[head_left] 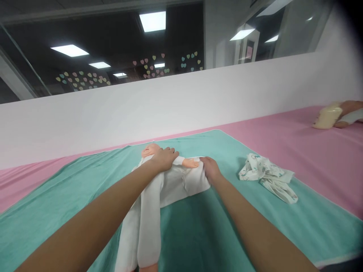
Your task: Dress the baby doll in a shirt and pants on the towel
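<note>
A baby doll [150, 223] in white clothes lies on its back on the teal blanket [85, 192], its head at the far end and its legs towards me. My left hand [165, 158] is closed over the doll's upper body near its shoulder; what lies under the palm is hidden. A white garment [178, 185] spreads out from the doll's side, with the doll's arm lying across its top. At the garment's right edge, my right hand [211, 170] pinches the fabric, and the cloth stretches between my two hands.
Right of my right hand lies a crumpled white printed cloth [266, 173]. Pink fabric [283, 132] extends beyond the blanket. A cream-coloured object [327, 116] rests at the far right beside partly visible limb-like shapes. Behind stands a white wall [141, 113] below dark windows.
</note>
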A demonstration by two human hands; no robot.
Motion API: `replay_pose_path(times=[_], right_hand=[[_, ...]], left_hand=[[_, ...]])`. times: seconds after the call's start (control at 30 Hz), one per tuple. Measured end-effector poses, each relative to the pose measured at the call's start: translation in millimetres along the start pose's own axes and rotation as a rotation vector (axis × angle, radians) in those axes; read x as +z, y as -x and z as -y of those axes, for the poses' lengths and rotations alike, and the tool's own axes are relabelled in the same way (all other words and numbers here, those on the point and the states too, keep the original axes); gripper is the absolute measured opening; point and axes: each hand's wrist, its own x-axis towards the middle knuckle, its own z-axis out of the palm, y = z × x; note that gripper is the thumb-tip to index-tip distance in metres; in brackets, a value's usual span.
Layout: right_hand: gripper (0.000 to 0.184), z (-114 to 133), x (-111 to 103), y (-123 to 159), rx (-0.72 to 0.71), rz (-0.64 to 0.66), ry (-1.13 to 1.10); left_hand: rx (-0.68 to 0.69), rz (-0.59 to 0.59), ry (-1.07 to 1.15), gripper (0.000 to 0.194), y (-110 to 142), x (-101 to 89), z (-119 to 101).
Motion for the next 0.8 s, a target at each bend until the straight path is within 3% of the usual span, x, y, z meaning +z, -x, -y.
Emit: replay_pose_path(times=[0.13, 0.3, 0.6, 0.8], right_hand=[[0.031, 13, -6, -1, 0.074, 0.113, -0.242], [0.048, 33, -13, 9, 0.192, 0.406, -0.558], [0.044, 34, -19, 6, 0.184, 0.322, -0.588], [0.048, 38, -17, 13, 0.167, 0.349, -0.568]], left_hand=[[0.027, 0.018, -0.028, 0.026, 2, -0.5, -1], [0.001, 0.030, -0.064, 0.026, 2, -0.6, 0], [-0.118, 0.032, -0.136, 0.029, 4, 0.4, 12], [-0.179, 0.034, -0.121, 0.027, -3, 7.3, -14]])
